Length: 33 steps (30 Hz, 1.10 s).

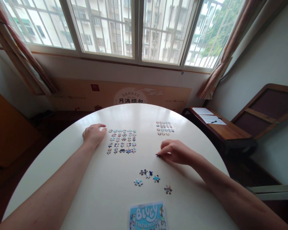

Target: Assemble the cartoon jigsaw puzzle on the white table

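Bare hands (95, 135), bare wrists (195, 159), bare forearms (59, 179)

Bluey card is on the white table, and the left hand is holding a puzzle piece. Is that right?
Not quite: the head view shows the right hand holding a puzzle piece, not the left hand. The Bluey card is on the white table.

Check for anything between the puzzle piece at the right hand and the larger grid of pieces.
Nothing visible stands in the way: only bare white tabletop lies between the puzzle piece at the right hand and the larger grid.
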Tool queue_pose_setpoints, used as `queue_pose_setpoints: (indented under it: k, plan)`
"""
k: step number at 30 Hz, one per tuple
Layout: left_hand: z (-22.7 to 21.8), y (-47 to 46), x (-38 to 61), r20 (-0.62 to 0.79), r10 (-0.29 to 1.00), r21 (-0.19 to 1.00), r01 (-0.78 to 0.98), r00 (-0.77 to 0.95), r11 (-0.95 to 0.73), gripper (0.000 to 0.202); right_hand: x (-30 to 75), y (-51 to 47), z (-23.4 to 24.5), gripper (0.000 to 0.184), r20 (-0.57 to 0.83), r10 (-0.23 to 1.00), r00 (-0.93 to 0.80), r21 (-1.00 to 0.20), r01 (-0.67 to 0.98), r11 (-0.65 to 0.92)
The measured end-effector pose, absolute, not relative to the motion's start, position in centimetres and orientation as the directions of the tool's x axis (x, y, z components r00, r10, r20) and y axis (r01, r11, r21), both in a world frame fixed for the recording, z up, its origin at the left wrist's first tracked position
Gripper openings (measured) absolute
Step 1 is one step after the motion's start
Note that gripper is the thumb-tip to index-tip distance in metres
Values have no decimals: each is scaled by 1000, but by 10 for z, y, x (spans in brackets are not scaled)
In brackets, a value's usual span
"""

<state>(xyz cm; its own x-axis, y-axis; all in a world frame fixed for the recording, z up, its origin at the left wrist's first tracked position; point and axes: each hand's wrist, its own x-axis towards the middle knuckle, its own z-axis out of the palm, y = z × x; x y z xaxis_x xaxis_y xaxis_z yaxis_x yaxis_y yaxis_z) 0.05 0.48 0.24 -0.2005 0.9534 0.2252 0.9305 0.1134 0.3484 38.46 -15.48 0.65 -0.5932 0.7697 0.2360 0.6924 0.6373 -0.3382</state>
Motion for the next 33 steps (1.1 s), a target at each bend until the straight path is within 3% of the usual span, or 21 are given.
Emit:
queue_pose_setpoints:
  k: [5, 12, 14, 18, 21, 29, 33]
  plan:
    - [3, 5, 1, 215, 955, 339, 933, -203, 122, 39, 430, -141, 8, 18, 194, 900, -390, -377, 817, 436]
    - [6, 4, 2, 196, 960, 333, 934, -200, 127, 39, 442, -133, 2, 13, 203, 967, -152, -311, 927, 210]
    - [6, 3, 2, 198, 960, 337, 933, -200, 125, 39, 440, -133, 2, 13, 229, 963, -142, -325, 921, 213]
    - [6, 4, 2, 205, 957, 342, 931, -204, 125, 38, 437, -136, 2, 21, 212, 923, -320, -440, 812, 383]
    - [5, 5, 1, 206, 958, 340, 932, -202, 123, 38, 437, -136, 2, 18, 193, 911, -365, -483, 773, 412]
    - [2, 8, -2, 222, 956, 334, 936, -194, 113, 38, 447, -124, -7, 15, 248, 965, -81, -327, 931, 162]
    - [3, 7, -2, 215, 957, 341, 933, -194, 113, 39, 443, -117, -13, 17, 312, 950, -10, -318, 941, 115]
